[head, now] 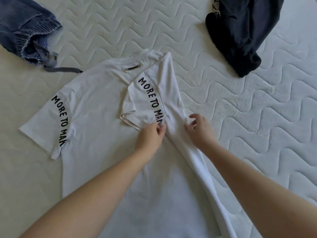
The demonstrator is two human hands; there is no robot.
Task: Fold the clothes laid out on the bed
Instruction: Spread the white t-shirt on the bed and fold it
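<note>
White T-shirt [96, 117] lies back-up mid-mattress [257, 117], collar toward the far edge, length running back to me. My left hand [151, 136] pinches the folded-in sleeve [137, 102]; my right hand [199, 129] has curled fingers on the fold's crease just beside it. The flat sleeve lies well off to my left, so that hand's nearer.
</note>
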